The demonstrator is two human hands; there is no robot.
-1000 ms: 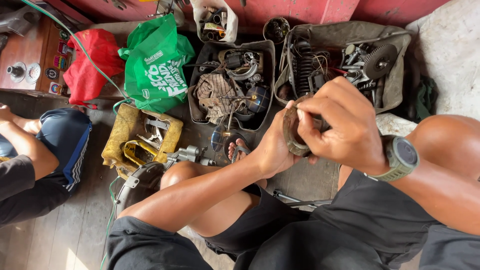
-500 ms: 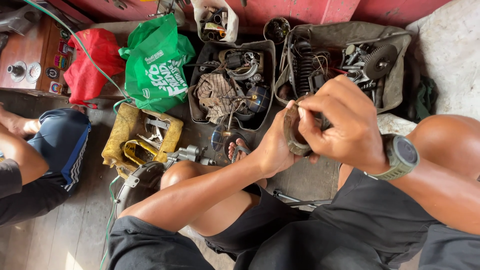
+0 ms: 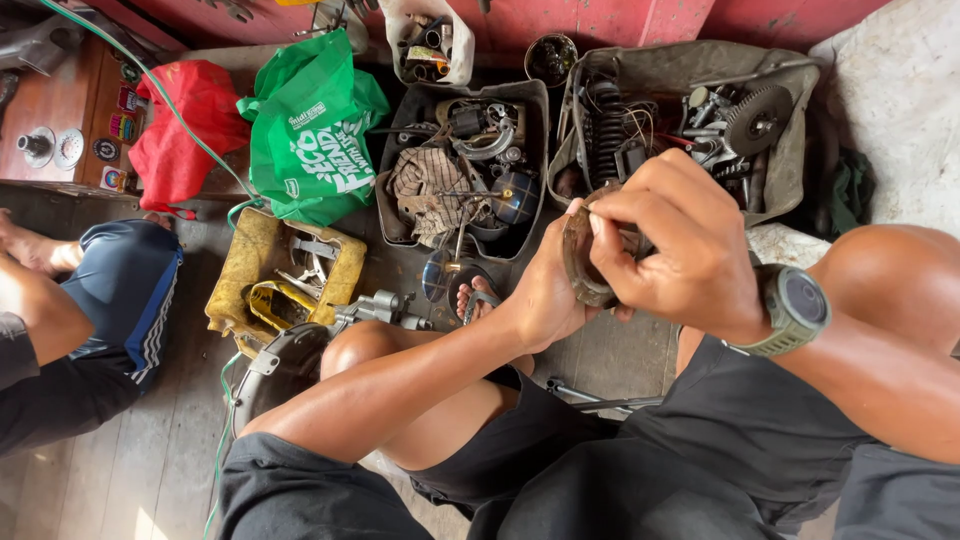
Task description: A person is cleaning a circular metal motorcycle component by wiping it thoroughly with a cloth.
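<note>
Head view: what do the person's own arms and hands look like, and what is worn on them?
Both arms are bare, with no sleeves in view and no gloves. The left hand wears nothing. Next to the right hand, the wrist carries a watch with an olive-green strap and case and a round dark face. No rings or bracelets can be seen.
</note>
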